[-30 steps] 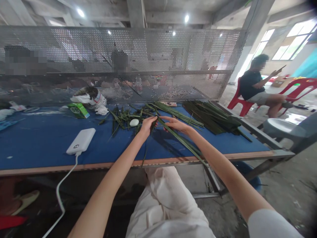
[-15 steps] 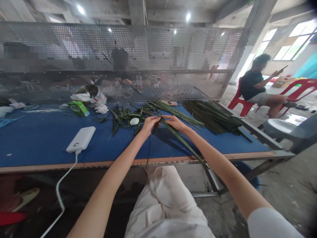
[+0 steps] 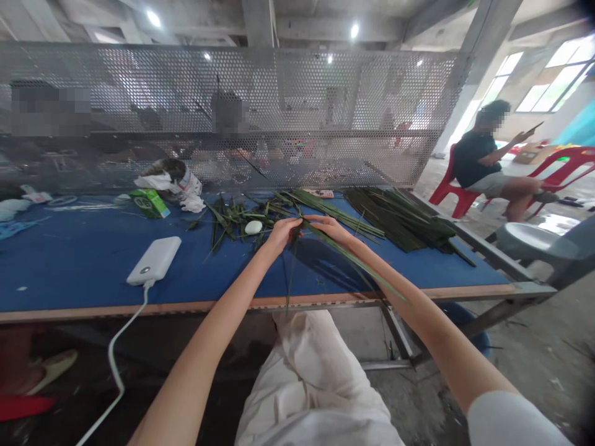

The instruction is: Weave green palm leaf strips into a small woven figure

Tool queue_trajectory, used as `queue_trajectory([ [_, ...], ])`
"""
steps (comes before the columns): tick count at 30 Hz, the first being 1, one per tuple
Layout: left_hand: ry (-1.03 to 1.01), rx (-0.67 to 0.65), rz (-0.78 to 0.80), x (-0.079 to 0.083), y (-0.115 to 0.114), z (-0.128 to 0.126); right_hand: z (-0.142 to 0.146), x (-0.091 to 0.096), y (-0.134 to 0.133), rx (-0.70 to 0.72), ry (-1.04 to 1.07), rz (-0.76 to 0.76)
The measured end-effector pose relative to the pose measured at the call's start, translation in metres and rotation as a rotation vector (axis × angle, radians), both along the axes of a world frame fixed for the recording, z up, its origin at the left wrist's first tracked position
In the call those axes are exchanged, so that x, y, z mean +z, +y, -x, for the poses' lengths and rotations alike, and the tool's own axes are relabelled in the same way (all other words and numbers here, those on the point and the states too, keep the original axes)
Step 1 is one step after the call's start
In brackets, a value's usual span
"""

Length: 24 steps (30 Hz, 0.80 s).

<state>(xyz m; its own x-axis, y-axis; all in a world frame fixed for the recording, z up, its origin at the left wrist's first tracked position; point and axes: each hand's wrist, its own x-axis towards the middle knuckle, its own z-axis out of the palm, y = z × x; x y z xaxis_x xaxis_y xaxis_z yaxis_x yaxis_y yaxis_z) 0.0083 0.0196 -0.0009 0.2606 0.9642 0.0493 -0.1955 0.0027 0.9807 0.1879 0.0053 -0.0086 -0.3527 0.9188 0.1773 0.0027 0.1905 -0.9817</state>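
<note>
Presently, left hand [image 3: 284, 231] pinches a leaf strip [image 3: 334, 244] over the table [image 3: 209, 266], its tail trailing toward the front edge; right hand [image 3: 332, 230] touches it, grip unclear. Judgement: pin firmly left, guide lightly right, avoid twists.

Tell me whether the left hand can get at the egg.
Probably yes: the egg lies uncovered just beside the left hand, though that hand seems busy holding leaf strips.

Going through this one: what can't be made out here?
Head view, leaf strip: gripped part mostly hidden by left hand and right hand.
Head view, cable: far end cut off by bottom edge.
Head view, carton: small print unreadable.
Head view, mesh: obscures details behind it.
</note>
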Motion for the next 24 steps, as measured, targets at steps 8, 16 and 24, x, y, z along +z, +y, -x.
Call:
queue_trajectory([
  [8, 0.013, 0.039, 0.023, -0.0004, -0.002, -0.0017, 0.0023, -0.0023, 0.001, -0.021, 0.042, 0.017],
  [16, -0.038, 0.045, 0.031, 0.0034, -0.0051, -0.0053, -0.0006, 0.0046, -0.0032, 0.008, 0.047, 0.028],
  [24, -0.029, 0.05, 0.034, 0.003, -0.0026, -0.0054, -0.002, 0.0044, -0.0021, 0.024, 0.008, -0.012],
])
